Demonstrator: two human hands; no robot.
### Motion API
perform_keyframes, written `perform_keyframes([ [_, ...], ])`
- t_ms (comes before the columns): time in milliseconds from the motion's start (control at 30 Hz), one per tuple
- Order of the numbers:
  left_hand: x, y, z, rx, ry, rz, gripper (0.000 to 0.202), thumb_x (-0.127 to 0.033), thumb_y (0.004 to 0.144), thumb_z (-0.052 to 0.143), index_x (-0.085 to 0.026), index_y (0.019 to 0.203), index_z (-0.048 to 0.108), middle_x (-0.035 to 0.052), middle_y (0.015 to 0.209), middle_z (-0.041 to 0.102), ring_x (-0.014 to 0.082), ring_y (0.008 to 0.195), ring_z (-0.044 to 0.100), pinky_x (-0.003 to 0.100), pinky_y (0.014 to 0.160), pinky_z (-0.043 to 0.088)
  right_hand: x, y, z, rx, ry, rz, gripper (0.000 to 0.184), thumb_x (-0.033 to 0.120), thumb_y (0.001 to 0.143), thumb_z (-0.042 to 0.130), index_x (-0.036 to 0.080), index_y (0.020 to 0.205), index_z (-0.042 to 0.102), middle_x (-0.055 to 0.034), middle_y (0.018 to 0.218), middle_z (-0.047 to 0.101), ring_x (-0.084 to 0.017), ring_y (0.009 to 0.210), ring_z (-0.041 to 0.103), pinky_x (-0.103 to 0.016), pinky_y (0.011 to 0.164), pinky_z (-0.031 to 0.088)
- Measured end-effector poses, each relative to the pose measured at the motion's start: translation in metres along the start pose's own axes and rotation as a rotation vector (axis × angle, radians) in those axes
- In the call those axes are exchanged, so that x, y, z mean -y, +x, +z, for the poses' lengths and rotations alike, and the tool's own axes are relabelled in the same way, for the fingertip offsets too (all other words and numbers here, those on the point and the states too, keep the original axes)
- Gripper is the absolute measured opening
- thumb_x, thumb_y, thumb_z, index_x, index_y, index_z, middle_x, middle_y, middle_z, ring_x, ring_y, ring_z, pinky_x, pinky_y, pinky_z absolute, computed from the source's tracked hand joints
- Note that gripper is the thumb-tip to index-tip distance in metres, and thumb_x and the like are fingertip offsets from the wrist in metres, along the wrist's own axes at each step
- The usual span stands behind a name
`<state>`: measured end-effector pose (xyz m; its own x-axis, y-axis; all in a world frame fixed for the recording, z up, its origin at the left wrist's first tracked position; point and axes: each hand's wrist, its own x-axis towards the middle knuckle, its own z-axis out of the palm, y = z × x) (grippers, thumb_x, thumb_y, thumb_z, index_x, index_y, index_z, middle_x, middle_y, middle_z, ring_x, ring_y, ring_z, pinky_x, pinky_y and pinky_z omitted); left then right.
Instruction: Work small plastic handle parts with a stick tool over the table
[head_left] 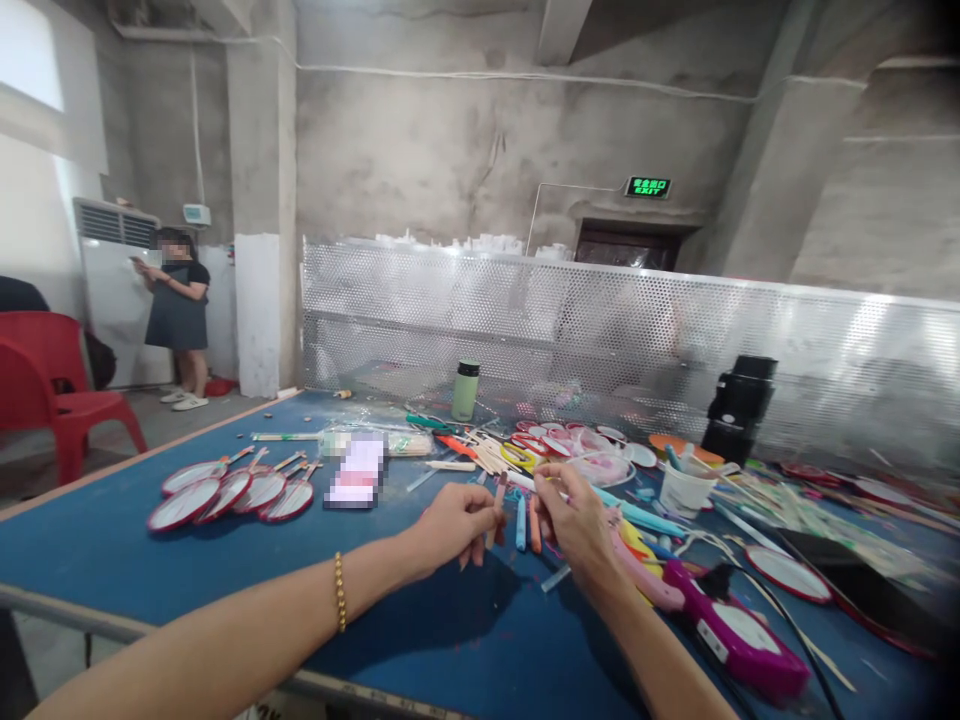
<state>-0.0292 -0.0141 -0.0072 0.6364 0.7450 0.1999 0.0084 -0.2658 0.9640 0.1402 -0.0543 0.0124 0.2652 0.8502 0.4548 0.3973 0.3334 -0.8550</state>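
Observation:
My left hand (457,522) is closed, pinching a thin, flat wooden stick (499,500) upright between thumb and fingers over the blue table. To its right, my right hand (577,515) has thumb and fingertips drawn together; whatever sits in that pinch is too small to make out. Between the two hands lie a blue marker-like stick (521,522) and an orange one (535,525). Behind them is a pile of pale wooden sticks (487,455) with yellow-handled scissors (519,457). Beside my right forearm rests a magenta plastic device (739,635).
Several red-rimmed round fans (187,500) lie at left, near a phone with a blurred screen (356,470). A green bottle (466,390), a white cup (686,490) and a black flask (739,410) stand farther back. A perforated metal panel (450,300) borders the table. One person (178,290) stands far left.

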Motion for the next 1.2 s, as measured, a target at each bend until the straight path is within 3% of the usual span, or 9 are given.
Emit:
perform_keyframes([
  [367, 0.004, 0.003, -0.003, 0.046, -0.185, 0.012, 0.043, -0.052, 0.076, 0.065, -0.011, 0.088, 0.061, -0.0013, 0.056, 0.056, 0.0095, 0.044, 0.054, 0.018, 0.038, 0.039, 0.0, -0.004, 0.007, 0.067, 0.093, 0.027, 0.036, 0.051, 0.086, 0.051, 0.02, 0.101, 0.06, 0.0035, 0.067, 0.057, -0.008, 0.036, 0.05, -0.019, 0.03, 0.032],
  [600, 0.004, 0.002, -0.002, 0.03, -0.184, -0.047, 0.037, -0.047, 0.074, 0.066, -0.011, 0.08, 0.061, -0.0001, 0.053, 0.057, 0.0095, 0.041, 0.054, 0.017, 0.036, 0.04, -0.001, -0.002, 0.007, 0.065, 0.114, 0.062, 0.034, 0.046, 0.082, 0.053, 0.018, 0.101, 0.058, 0.0047, 0.066, 0.058, -0.008, 0.032, 0.047, -0.019, 0.029, 0.033],
  [700, 0.002, 0.002, -0.002, -0.017, -0.164, -0.044, 0.032, -0.043, 0.076, 0.064, -0.012, 0.075, 0.059, -0.001, 0.051, 0.055, 0.009, 0.038, 0.052, 0.016, 0.034, 0.038, 0.003, -0.003, 0.003, -0.016, 0.088, 0.019, 0.034, 0.047, 0.082, 0.055, 0.017, 0.099, 0.06, 0.0042, 0.063, 0.059, -0.008, 0.032, 0.049, -0.02, 0.031, 0.038],
  [833, 0.003, 0.004, -0.003, -0.043, -0.195, -0.026, 0.03, -0.041, 0.076, 0.063, -0.012, 0.077, 0.056, 0.0031, 0.065, 0.064, 0.0105, 0.039, 0.056, 0.019, 0.033, 0.042, 0.011, -0.005, -0.002, -0.141, 0.067, -0.059, 0.04, 0.053, 0.078, 0.063, 0.016, 0.093, 0.064, 0.0033, 0.058, 0.059, -0.008, 0.031, 0.047, -0.02, 0.03, 0.036],
  [1200, 0.003, 0.006, -0.004, -0.073, -0.19, -0.003, 0.023, -0.035, 0.078, 0.06, -0.013, 0.075, 0.054, 0.0037, 0.064, 0.065, 0.0112, 0.04, 0.058, 0.019, 0.033, 0.043, 0.011, -0.014, -0.002, -0.07, -0.133, -0.245, 0.032, 0.045, 0.086, 0.058, 0.018, 0.096, 0.073, -0.0027, 0.067, 0.067, -0.012, 0.043, 0.055, -0.022, 0.04, 0.044],
])
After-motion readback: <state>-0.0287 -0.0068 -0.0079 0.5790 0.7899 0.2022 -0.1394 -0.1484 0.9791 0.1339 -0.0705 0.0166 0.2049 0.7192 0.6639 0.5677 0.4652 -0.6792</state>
